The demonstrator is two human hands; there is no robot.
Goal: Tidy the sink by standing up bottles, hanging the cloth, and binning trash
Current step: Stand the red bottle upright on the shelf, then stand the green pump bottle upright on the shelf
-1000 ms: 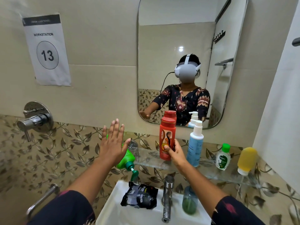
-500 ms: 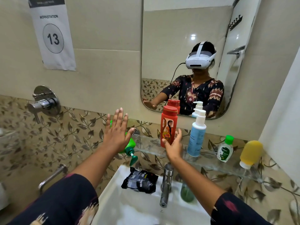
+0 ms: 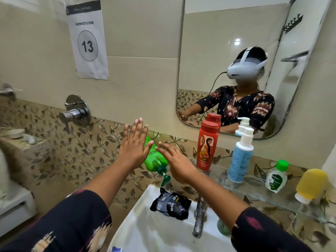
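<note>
Head view, and the tap (image 3: 200, 215) is our marker. Up and to the left of the tap, the green pump bottle (image 3: 156, 159) is lying tipped over at the left end of the glass shelf (image 3: 263, 195). Its long axis is running on a slant. The base is sitting high and away from the tap, and the pump nozzle is pointing down toward the sink (image 3: 145, 224).

The left hand (image 3: 133, 148) is hovering on the far side of the bottle from the tap. Its grip is spread wide, fingers straight, palm facing the bottle's upper body. The right hand (image 3: 177, 163) is hanging on the tap side with fingers straight and loose, tips over the bottle's middle, pinching nothing. Whether either palm is touching plastic, I cannot tell.

So the bottle is sitting between the two hands, both very near it, with the left by the base and the right by the pump end. To my eye, standing it up is calling for the base to swing down onto the shelf.

Above the tap, the red bottle (image 3: 207, 144) is standing upright. Just left of the tap, a black wrapper (image 3: 171, 204) is lying in the sink, likely waiting for the bin.
</note>
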